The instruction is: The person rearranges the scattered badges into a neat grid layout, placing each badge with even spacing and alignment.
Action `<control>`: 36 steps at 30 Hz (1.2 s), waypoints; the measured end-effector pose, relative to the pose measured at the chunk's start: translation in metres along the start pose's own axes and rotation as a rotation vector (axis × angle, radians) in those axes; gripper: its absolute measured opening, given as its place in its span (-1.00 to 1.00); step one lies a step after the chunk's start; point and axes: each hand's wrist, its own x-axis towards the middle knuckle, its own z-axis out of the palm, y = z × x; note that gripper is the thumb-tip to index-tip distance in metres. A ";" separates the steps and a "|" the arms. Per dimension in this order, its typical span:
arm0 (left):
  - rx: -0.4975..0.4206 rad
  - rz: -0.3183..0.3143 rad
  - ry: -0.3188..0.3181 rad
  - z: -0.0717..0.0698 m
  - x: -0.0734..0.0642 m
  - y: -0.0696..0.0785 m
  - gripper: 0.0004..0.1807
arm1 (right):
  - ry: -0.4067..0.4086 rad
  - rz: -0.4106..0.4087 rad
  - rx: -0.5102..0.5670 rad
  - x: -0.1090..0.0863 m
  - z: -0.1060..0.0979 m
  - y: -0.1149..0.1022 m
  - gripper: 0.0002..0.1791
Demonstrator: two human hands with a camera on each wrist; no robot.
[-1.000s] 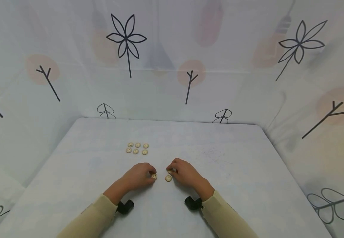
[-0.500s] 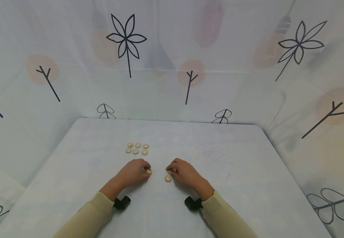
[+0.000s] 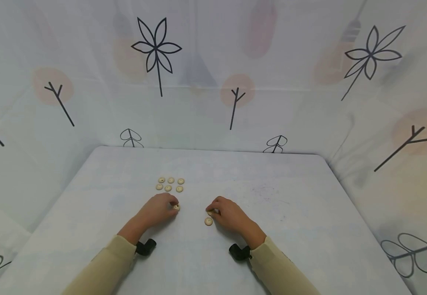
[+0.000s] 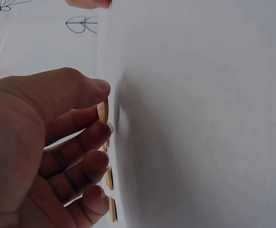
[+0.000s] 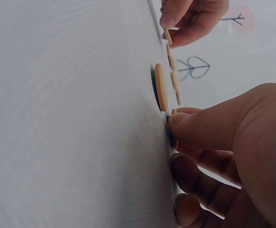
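Note:
Between thumb and fingers my left hand (image 3: pixel 157 209) pinches a round wooden button (image 4: pixel 103 112), held on edge close over the table. My right hand (image 3: pixel 231 215) holds another button (image 3: pixel 210 212) at the table surface; the fingers hide most of it. Just in front of it lies a loose wooden button (image 3: pixel 208 221), which the right wrist view shows flat on the table and nearer the camera. Beyond the left hand, several more buttons (image 3: pixel 171 180) lie flat in two short rows. Some of these show past the left fingers in the left wrist view.
The white table (image 3: pixel 272 196) reaches back to a pale cloth wall (image 3: pixel 198 114) printed with line-drawn flowers and twigs. Faint scribble marks (image 3: pixel 266 190) show on the tabletop at right. A black wrist camera (image 3: pixel 147 247) sits at the left cuff and another camera (image 3: pixel 240 252) at the right.
My left hand has moved away and to the left with its button, from beside the right hand to just in front of the rows. The right hand has stayed in place.

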 end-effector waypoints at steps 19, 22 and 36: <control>-0.035 -0.120 0.000 -0.014 0.006 -0.030 -0.72 | -0.005 0.009 -0.010 0.002 0.003 0.003 -0.79; -0.047 -0.134 0.002 -0.016 0.006 -0.035 -0.71 | -0.007 0.010 -0.010 0.002 0.003 0.003 -0.79; -0.056 -0.206 0.001 -0.023 0.007 -0.051 -0.66 | -0.004 -0.002 -0.005 0.002 0.004 0.004 -0.79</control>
